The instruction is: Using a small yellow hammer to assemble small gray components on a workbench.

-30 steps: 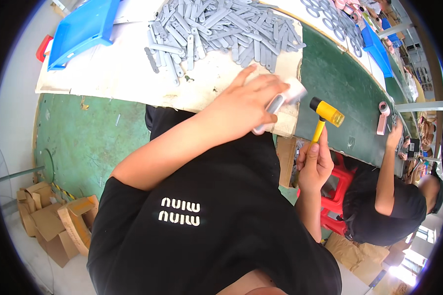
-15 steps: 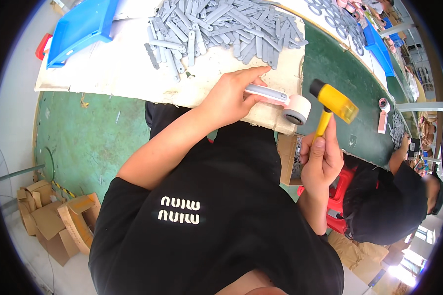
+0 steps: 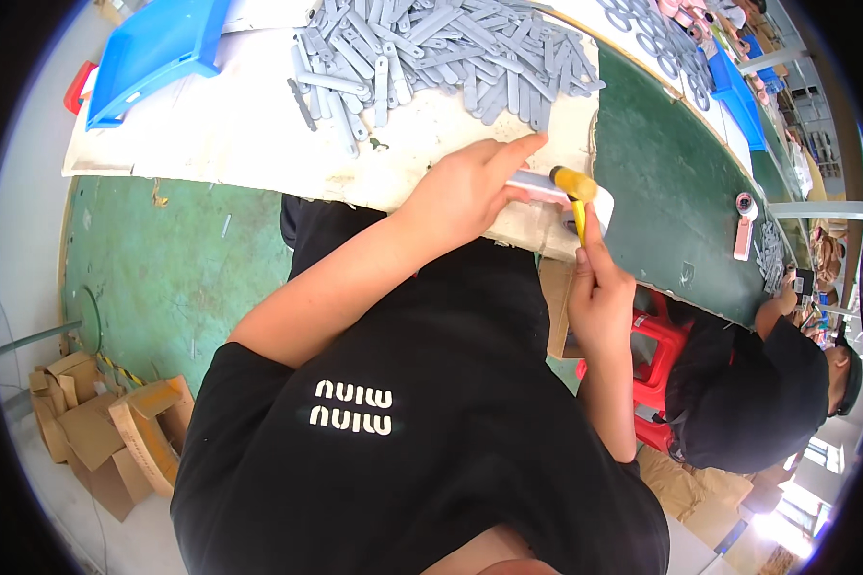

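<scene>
My left hand is closed round the handle of a pale pink handheld device with a round head, shaped like a small fan. A grey strip runs along its handle, and it rests at the table's near right corner. In my right hand is a yellow mallet with a dark striking face. The mallet's head is over the device, where handle and round head meet, and hides part of it; whether they touch I cannot tell. Beyond my left hand lies a heap of grey plastic strips.
A blue tray stands at the table's far left. On the green surface to the right lies another pink device. A co-worker sits at the right near a red stool. Cardboard boxes lie at lower left.
The mallet has swung left and down, from beside the device to over its handle. My left hand and the device have shifted slightly right.
</scene>
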Demonstrator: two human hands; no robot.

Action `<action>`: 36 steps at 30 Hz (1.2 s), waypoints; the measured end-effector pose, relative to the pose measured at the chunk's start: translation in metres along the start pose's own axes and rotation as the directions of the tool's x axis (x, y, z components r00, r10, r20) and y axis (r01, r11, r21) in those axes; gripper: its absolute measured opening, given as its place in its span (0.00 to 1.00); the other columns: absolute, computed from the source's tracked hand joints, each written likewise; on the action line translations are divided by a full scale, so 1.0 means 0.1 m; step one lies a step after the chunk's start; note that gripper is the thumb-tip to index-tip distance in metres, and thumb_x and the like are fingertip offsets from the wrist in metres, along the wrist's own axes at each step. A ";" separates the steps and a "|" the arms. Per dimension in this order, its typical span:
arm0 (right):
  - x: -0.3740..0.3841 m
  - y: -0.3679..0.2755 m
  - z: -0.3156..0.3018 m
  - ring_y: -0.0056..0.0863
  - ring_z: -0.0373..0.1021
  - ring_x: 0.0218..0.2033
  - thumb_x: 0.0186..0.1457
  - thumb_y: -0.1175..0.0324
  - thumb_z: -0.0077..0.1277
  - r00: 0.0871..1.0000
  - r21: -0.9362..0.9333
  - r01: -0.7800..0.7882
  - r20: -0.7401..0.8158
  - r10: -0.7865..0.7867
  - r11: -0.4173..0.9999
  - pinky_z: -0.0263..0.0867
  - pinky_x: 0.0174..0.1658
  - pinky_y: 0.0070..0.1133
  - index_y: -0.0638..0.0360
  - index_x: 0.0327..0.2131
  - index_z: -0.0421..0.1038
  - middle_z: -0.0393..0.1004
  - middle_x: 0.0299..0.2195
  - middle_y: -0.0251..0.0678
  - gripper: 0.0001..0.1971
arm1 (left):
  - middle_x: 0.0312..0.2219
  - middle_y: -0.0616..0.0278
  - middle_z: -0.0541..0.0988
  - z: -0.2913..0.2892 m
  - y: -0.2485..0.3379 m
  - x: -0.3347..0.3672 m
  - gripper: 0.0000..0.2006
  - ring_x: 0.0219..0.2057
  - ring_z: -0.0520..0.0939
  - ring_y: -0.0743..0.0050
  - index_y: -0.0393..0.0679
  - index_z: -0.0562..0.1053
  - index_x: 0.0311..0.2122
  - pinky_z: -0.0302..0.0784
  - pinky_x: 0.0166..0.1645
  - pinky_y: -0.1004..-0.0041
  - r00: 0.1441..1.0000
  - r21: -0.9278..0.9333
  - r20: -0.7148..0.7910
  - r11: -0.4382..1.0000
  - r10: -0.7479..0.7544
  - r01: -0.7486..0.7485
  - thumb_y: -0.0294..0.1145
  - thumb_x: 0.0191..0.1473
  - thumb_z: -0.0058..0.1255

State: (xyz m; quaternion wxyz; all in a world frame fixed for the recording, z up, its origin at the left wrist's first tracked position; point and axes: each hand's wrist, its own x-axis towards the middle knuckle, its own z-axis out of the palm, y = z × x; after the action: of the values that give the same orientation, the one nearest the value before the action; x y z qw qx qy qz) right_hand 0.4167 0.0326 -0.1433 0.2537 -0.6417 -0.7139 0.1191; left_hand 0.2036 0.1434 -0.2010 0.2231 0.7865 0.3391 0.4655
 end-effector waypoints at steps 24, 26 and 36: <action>-0.10 0.29 -0.07 0.09 0.58 0.20 0.74 0.71 0.42 0.948 0.720 -0.039 -0.193 0.253 0.693 0.56 0.23 0.11 0.59 0.71 0.60 0.66 0.22 0.23 0.25 | 0.32 0.51 0.78 -0.06 0.08 0.03 0.14 0.36 0.81 0.46 0.37 0.78 0.41 0.80 0.39 0.58 0.990 0.170 0.050 0.976 0.130 -0.137 0.20 0.45 0.59; -0.06 0.50 -0.04 0.09 0.58 0.18 0.75 0.70 0.40 0.911 0.753 -0.032 -0.248 0.328 0.657 0.57 0.21 0.11 0.57 0.71 0.59 0.65 0.20 0.24 0.24 | 0.30 0.52 0.78 -0.16 0.10 0.06 0.09 0.30 0.81 0.48 0.37 0.79 0.39 0.80 0.35 0.59 0.989 0.150 0.101 0.981 0.106 -0.120 0.23 0.50 0.61; -0.07 1.19 0.18 0.08 0.55 0.19 0.75 0.68 0.43 0.908 0.656 0.018 -0.326 0.262 0.754 0.53 0.23 0.11 0.55 0.70 0.63 0.62 0.20 0.20 0.23 | 0.25 0.63 0.77 -1.18 -0.76 1.15 0.12 0.16 0.74 0.75 0.36 0.76 0.41 0.69 0.16 0.73 0.574 -0.781 0.106 0.290 -0.812 0.553 0.37 0.66 0.55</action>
State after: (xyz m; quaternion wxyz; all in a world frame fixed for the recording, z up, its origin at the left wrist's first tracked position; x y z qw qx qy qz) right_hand 0.5094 0.0462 -0.2189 0.5900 -0.5712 -0.5173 0.2411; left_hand 0.1130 0.2838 -0.1295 0.6455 0.3076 0.4527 0.5326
